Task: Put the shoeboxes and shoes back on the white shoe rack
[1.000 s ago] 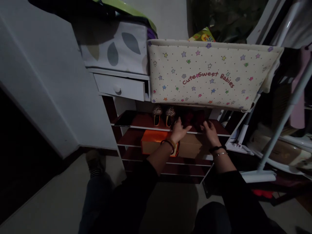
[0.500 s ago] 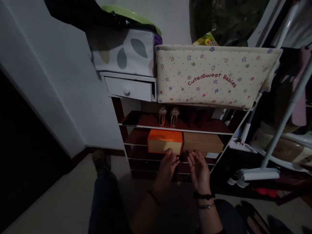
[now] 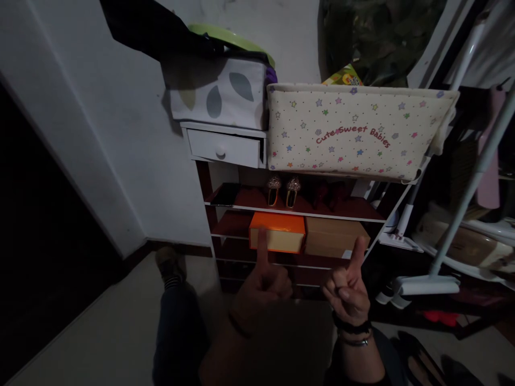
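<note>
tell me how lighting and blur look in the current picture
Head view: dim overall, far left nearly black; head view: left hand darker than right hand; head view: dark red items on the shelf lost in shadow, but the lettering sharp enough to read.

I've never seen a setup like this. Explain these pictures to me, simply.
No machine here: these are a person's bare hands, seen by one head-worn camera looking forward and down. The left hand and right hand each extend one finger, the others curled; neither appears to hold anything.

Beyond them is a shelf unit. Its upper shelf bears two items with sparkly tops, a dark red pair too dim to identify, and a flat black item. Below sit an orange box and a brown box. Above is a star-patterned bin.
</note>
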A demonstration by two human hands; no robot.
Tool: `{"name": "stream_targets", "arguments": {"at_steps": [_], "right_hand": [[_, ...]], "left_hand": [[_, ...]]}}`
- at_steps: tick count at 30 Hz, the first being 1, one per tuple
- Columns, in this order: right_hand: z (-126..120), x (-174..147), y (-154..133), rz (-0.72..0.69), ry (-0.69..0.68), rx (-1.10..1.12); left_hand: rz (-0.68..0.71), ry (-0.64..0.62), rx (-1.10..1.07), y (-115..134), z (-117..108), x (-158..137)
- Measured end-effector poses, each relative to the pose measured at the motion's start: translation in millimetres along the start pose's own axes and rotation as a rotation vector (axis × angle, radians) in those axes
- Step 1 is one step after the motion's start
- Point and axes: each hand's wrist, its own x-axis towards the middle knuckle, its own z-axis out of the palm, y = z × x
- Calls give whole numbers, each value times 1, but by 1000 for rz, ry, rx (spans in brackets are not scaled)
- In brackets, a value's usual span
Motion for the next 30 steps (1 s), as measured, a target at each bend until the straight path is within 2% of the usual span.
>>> {"name": "stream_targets", "arguments": {"at_steps": [4,8,13,16,18,20,23,26,28,30], "right_hand": [[-7,-9,10,-63,-104,23],[-7,-9,11,-85,-174,42],[-12,-11,6,-90,-178,45],[-25,-11,7,-57,-99,-12],[-43,-12,14,-28,9,-118],[-70,-15,26,0,163,-340],[-114,-27,51,30,378,-797],[-149,-46,76,61,431,-1027],[-164,-59,90,85,411,-1067],[-174,-69,101,94,390,-1098]], "left_hand": [[126,-263,-17,-3,-7,-7],[130,-372,-29,-1,-7,-4],[118,-329,-17,0,-11,-3],[47,-166,67,-2,-20,-3],[-19,23,258,-5,-30,-5],[-84,191,568,-9,-43,-7],[-163,297,1033,-16,-65,-14],[-237,239,1331,-21,-85,-19],[-245,131,1509,-21,-95,-17],[-173,-21,1689,-20,-103,-8]]}}
